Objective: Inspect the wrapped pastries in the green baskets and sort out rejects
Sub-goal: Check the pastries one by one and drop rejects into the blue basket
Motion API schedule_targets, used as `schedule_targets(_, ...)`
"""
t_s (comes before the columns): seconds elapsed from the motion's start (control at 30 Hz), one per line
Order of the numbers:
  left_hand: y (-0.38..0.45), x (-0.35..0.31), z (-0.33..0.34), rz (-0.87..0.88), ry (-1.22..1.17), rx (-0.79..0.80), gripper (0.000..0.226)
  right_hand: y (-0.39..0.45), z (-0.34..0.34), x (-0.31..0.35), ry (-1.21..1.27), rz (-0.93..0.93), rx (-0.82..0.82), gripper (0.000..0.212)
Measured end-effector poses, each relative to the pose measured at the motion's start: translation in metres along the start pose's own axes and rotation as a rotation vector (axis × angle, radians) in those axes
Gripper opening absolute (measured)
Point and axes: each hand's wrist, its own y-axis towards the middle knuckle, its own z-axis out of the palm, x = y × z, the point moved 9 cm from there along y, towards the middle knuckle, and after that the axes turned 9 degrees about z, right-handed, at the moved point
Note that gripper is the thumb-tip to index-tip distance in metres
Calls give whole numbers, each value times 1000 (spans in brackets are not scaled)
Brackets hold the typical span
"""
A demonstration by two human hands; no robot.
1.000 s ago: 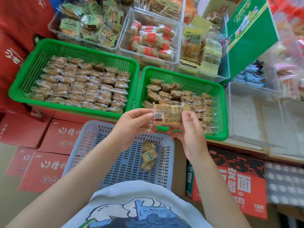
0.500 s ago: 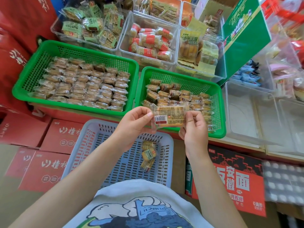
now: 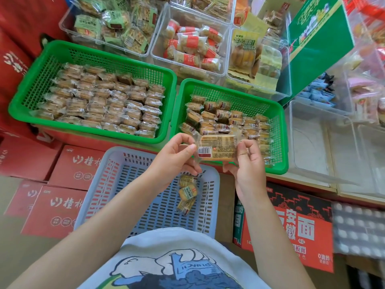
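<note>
A wrapped pastry [image 3: 217, 147] with its barcode label facing me is held flat over the near rim of the right green basket [image 3: 280, 130]. My left hand [image 3: 177, 158] pinches its left wrapper end and my right hand [image 3: 246, 161] pinches its right end. The right basket holds a loose pile of wrapped pastries [image 3: 227, 119]. Neat rows of wrapped pastries [image 3: 104, 103] fill the left green basket [image 3: 31, 88]. Below my hands sits a pale blue basket [image 3: 133, 197] with three wrapped pastries [image 3: 187, 193] in it.
Clear bins of other packaged snacks [image 3: 187, 44] stand behind the green baskets. A green carton [image 3: 318, 44] leans at the right, beside clear plastic bins [image 3: 325, 147]. Red cartons [image 3: 60, 184] are stacked below at left and a red noodle carton [image 3: 295, 230] at right.
The pastry stays pinched between both hands with its label up. My hands shift only slightly, and the view has tilted a little.
</note>
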Motion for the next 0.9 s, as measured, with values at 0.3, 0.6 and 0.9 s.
schedule_targets(0.3, 23, 24, -14, -87, 198, 10, 20, 33, 13, -35, -34, 245, 174, 76)
schedule_targets(0.6, 105, 11, -51, 418, 1482, -40, 14, 84, -2, -50, -8, 321, 79, 35)
schedule_targets(0.9, 180, 66, -53, 158, 1939, 237, 100, 122, -10, -65, -146, 324, 17, 45)
